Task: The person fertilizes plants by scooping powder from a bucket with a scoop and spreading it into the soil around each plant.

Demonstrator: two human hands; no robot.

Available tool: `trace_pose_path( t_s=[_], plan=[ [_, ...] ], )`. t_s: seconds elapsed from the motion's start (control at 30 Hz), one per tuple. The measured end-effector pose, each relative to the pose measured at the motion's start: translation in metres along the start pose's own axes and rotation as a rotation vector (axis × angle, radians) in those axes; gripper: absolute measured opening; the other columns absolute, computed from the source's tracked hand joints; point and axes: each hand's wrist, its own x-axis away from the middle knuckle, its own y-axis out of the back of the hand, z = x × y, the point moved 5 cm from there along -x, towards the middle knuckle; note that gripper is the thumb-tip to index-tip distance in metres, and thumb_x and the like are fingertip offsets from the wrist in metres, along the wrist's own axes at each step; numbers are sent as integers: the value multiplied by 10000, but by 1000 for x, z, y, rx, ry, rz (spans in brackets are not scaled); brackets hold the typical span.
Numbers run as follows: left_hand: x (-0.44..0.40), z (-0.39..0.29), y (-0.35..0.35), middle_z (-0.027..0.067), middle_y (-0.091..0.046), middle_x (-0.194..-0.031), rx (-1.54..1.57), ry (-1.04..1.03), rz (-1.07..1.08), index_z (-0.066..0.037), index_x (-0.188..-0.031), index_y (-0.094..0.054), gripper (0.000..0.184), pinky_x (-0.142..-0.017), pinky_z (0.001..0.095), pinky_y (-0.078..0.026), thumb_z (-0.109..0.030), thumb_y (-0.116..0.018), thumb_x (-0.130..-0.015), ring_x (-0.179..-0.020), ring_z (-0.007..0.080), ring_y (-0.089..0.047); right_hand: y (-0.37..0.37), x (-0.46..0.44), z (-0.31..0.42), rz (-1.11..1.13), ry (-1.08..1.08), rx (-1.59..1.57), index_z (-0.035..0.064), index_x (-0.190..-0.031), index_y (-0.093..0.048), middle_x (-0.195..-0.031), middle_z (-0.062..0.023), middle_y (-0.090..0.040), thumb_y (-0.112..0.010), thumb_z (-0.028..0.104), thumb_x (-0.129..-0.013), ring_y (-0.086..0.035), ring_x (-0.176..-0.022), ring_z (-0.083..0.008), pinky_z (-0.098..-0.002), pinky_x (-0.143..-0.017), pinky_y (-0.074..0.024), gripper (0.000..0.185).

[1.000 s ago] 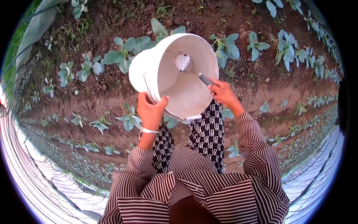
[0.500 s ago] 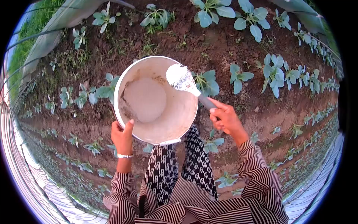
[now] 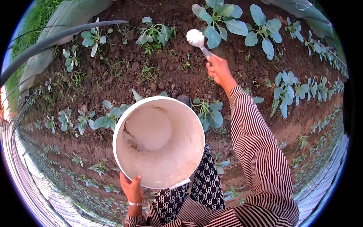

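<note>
A white bucket (image 3: pixel 177 151) is tilted so that its inside faces me, with brownish grime on its inner wall. My left hand (image 3: pixel 132 188) grips its rim at the lower left, thumb over the edge. My right hand (image 3: pixel 220 70) is stretched far forward, its fingers wrapped round the grey handle of a scoop (image 3: pixel 204 50). White granular stuff (image 3: pixel 195 37) fills the scoop's bowl. The scoop is held above bare soil, just left of and below a large leafy plant (image 3: pixel 219 22).
Rows of leafy seedlings run across the brown soil (image 3: pixel 166 75). Another big plant (image 3: pixel 264 32) grows at the upper right. A dark curved pipe (image 3: pixel 64 36) crosses the upper left, near pale sheeting (image 3: pixel 72 19). My patterned trouser legs (image 3: pixel 207 185) are below the bucket.
My right hand has carried the loaded scoop from over the bucket forward to near the large plant. The bucket and my left hand now appear lower in view.
</note>
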Motion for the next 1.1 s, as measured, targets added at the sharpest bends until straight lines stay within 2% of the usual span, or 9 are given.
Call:
trace_pose_path(
  t_s=[0.07, 0.17, 0.27, 0.37, 0.47, 0.5, 0.63, 0.83, 1.1],
  plan=[
    [-4, -9, -5, 100, -519, -1073, -4, 13, -11, 28, -1167, -439, 580, -898, 302, -393, -87, -671, -649, -973, 182, -507, -17, -54, 14, 6, -6, -22, 16, -1099, -551, -666, -17, -469, -543, 113, -877, -348, -443, -56, -204, -363, -261, 243],
    [-8, -16, -5, 121, -505, -1130, -48, 27, -17, 42, -1238, -400, 689, -933, 320, -377, -110, -681, -628, -1024, 209, -500, -1, -129, -5, -171, -61, 270, 35, -910, -509, -639, -19, -445, -530, 114, -870, -355, -441, -87, -229, -356, -266, 90],
    [-12, -17, 0, 130, -498, -1155, -51, 50, -49, 48, -1265, -378, 731, -945, 336, -368, -121, -676, -619, -1047, 221, -490, 14, -130, -31, -264, -102, 153, 58, -836, -453, -623, -21, -432, -521, 110, -865, -361, -445, -102, -248, -352, -262, 91],
    [-11, -14, 4, 133, -494, -1163, -21, 101, -102, 54, -1276, -365, 760, -944, 340, -368, -131, -680, -610, -1050, 224, -486, 6, -124, -61, -201, -337, 80, 71, -888, -446, -625, -15, -414, -493, 106, -875, -343, -454, -85, -229, -359, -234, 60],
    [-12, 9, 21, 188, -119, -1510, -690, 250, 139, -150, -1444, -222, 810, -1072, 611, -30, -442, -614, -798, -1373, 399, -83, -20, -155, -97, 46, -483, -136, 85, -895, -401, -622, -3, -372, -469, 119, -894, -308, -445, -64, -216, -360, -216, 76],
    [-4, -10, 14, 234, -237, -1457, -653, 427, -171, -24, -1373, -348, 761, -1102, 504, -125, -411, -607, -771, -1342, 407, -182, -28, -172, -111, 17, -566, -231, 83, -884, -399, -613, -6, -376, -464, 118, -895, -311, -435, -65, -217, -360, -219, 75],
    [-12, -11, 4, 256, -369, -1368, -633, 396, -239, 37, -1323, -387, 714, -1058, 439, -240, -339, -609, -758, -1232, 357, -358, -47, -256, -118, -137, -659, -611, 77, -816, -401, -584, -15, -381, -452, 106, -879, -324, -405, -78, -226, -364, -232, 86],
    [-11, -5, -7, 244, -455, -1233, -325, 477, -243, 65, -1261, -414, 628, -957, 428, -357, -232, -600, -740, -1079, 334, -455, -65, -258, -81, -185, -555, -499, 85, -759, -385, -597, -12, -379, -450, 96, -854, -335, -405, -80, -231, -370, -238, 116],
    [-8, 3, 0, 238, -464, -1208, -274, 528, -311, 65, -1258, -413, 615, -954, 444, -347, -211, -620, -749, -1060, 334, -452, -70, -242, -68, -98, -384, -194, 78, -845, -386, -628, -45, -402, -448, 92, -876, -327, -424, -75, -221, -367, -244, 71]
  ],
)
